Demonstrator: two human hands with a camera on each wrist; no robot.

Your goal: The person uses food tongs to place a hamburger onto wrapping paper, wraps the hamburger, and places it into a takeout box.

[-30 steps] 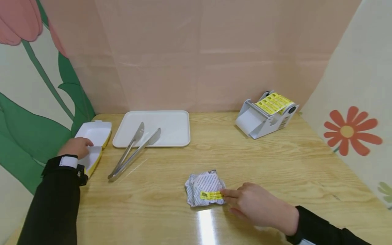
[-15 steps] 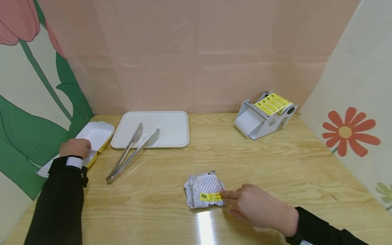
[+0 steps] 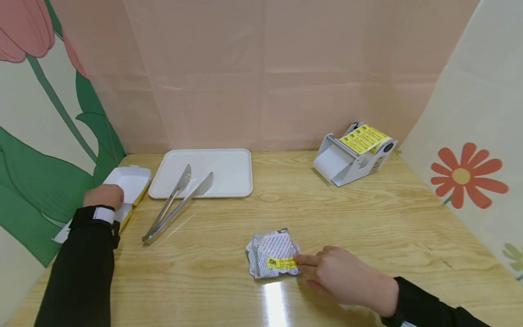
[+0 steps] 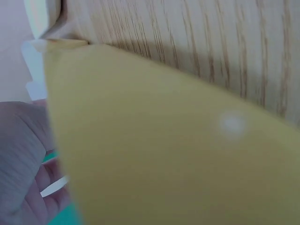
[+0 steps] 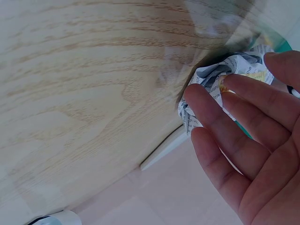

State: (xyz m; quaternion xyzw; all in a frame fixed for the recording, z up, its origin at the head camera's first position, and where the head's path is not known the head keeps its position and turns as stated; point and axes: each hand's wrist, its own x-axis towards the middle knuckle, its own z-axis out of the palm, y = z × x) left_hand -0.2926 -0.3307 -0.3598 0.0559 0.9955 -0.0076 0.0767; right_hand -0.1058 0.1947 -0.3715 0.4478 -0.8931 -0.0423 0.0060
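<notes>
At the left, my left hand [image 3: 104,196] grips a white-and-yellow clamshell food box [image 3: 132,181], which lies unfolded with its white inside up. The hand and sleeve hide much of its near half. In the left wrist view the box's yellow outer side [image 4: 164,136] fills the frame, with fingers [image 4: 56,197] curled behind it around a white edge. My right hand [image 3: 339,277] touches the right side of a paper-wrapped package [image 3: 265,245], its fingertips at a yellow label sticker [image 3: 279,263]. Its fingers [image 5: 215,117] look nearly straight in the right wrist view.
Metal tongs [image 3: 175,206] lean with their tips on a white tray [image 3: 234,172] at the back. A label dispenser [image 3: 355,154] with a yellow roll stands back right. Printed and pink walls enclose the wooden table [image 3: 388,218].
My left hand has moved slightly right and closed on the box, which has shifted and tilted, its near part swinging out to the left. The right hand and wrapped package stay put.
</notes>
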